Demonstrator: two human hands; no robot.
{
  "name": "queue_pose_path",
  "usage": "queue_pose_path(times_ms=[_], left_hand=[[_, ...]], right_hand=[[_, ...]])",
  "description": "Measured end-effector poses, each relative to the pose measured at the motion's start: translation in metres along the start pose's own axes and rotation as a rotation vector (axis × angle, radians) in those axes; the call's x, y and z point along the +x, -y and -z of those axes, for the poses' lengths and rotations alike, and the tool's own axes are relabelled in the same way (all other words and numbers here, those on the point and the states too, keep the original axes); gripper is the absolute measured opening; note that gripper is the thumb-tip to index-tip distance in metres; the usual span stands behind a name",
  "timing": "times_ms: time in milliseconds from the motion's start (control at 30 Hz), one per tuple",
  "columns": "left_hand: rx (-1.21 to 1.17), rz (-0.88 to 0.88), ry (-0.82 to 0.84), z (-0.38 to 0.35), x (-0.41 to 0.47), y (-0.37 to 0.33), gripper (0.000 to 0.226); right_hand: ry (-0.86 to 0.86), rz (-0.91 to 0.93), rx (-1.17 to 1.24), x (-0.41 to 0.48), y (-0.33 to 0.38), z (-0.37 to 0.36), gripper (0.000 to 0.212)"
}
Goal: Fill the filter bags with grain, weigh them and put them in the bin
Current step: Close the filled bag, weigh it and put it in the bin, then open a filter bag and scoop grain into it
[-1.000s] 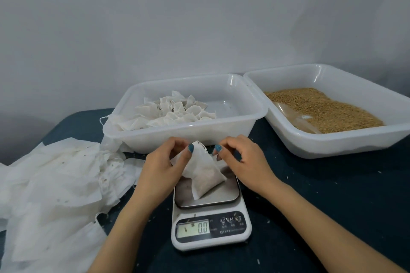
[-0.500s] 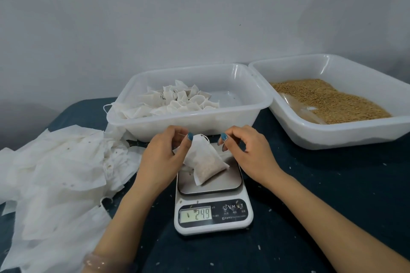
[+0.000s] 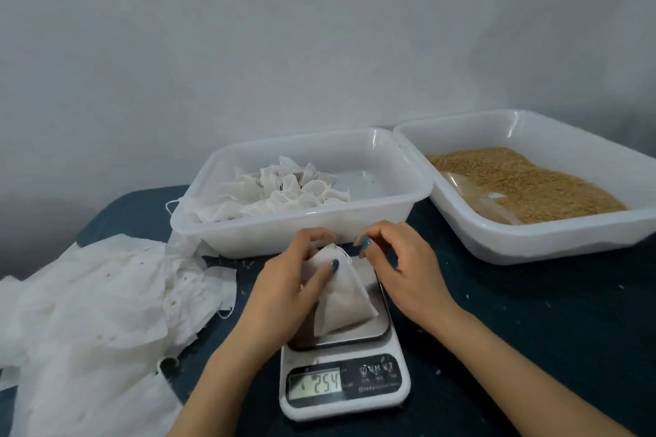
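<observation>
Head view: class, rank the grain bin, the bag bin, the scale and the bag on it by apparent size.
Grain bin and bag bin: alike, and the grain bin is cropped, so unranked.
Then the scale.
Smallest: the filter bag on it.

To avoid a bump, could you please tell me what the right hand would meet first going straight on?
The right hand points left: probably the top of the filter bag on the scale, then the left hand; depth is unclear.

Two bare forearms, teal polish on visible nails.
</observation>
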State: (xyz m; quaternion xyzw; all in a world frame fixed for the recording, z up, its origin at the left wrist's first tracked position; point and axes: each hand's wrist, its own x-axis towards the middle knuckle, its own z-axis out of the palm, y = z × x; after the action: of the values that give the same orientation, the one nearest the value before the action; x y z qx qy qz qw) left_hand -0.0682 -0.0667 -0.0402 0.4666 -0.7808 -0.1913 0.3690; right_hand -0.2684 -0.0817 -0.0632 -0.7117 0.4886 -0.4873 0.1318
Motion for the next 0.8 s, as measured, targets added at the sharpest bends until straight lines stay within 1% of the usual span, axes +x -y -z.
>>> queue_pose_path(times_ms=[67, 133, 200, 333, 467, 567, 667, 733, 800], left_hand=[[-0.011, -0.117, -0.003, 0.004, 0.004, -0.011, 0.025], [0.007, -0.208, -0.037, 0.011, 0.013, -0.020, 0.023], [0.041, -0.252, -0.088, 0.020, 0.026, -0.027, 0.023], [0.060, -0.224, -0.216, 0.037, 0.074, -0.036, 0.027], [0.050, -0.172, -0.225, 0.043, 0.132, -0.045, 0.023], [0.105, -0.188, -0.183, 0.033, 0.163, -0.047, 0.023], [0.247, -0.148, -0.117, 0.016, 0.180, -0.037, 0.023], [0.308, -0.130, 0.002, 0.001, 0.181, -0.024, 0.026], [0.357, -0.119, 0.181, -0.011, 0.176, -0.012, 0.026]], right_hand=[[-0.055, -0.016, 0.020, 0.002, 0.000, 0.001, 0.006], [-0.082, -0.043, 0.028, 0.005, 0.000, 0.001, 0.011], [-0.093, -0.069, 0.025, 0.006, -0.001, 0.001, 0.013], [-0.084, -0.095, 0.023, 0.005, 0.000, 0.000, 0.012], [-0.044, -0.068, -0.019, 0.004, 0.002, 0.001, 0.017], [-0.012, -0.039, -0.060, 0.003, 0.003, 0.001, 0.016], [0.002, -0.005, -0.064, 0.002, 0.005, 0.000, 0.017], [0.005, 0.012, -0.070, 0.001, 0.006, 0.000, 0.017], [0.005, 0.021, -0.073, 0.000, 0.005, 0.000, 0.017]])
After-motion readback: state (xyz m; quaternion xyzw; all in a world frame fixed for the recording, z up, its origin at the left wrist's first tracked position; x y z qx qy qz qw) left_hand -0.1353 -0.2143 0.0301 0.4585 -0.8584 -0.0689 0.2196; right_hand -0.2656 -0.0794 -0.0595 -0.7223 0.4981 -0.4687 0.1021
